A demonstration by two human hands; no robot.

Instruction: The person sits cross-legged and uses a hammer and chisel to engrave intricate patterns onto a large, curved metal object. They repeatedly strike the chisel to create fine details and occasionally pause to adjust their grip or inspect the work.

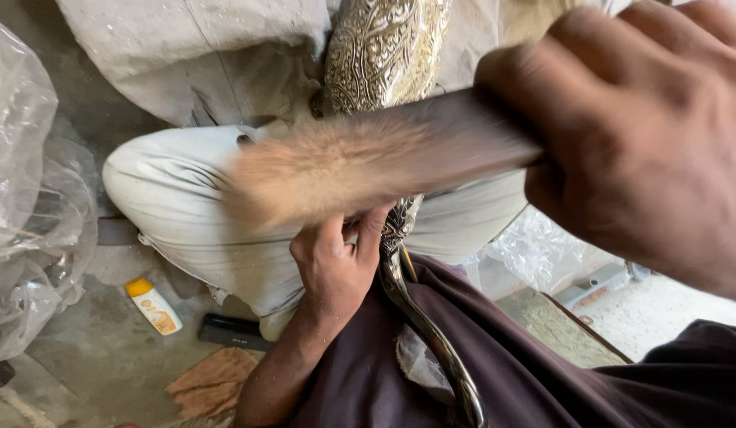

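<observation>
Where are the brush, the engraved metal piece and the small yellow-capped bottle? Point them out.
brush (336, 162), head view, on the blurred tan bristles.
engraved metal piece (384, 47), head view, on its patterned upper body.
small yellow-capped bottle (154, 307), head view, on the middle of the bottle lying on the floor.

A: Packaging in view?
B: One small bottle (153, 306), lying on the concrete floor lower left. White body, orange cap, orange-yellow label. Clear plastic bags (23, 198) bunched at left edge.
</observation>
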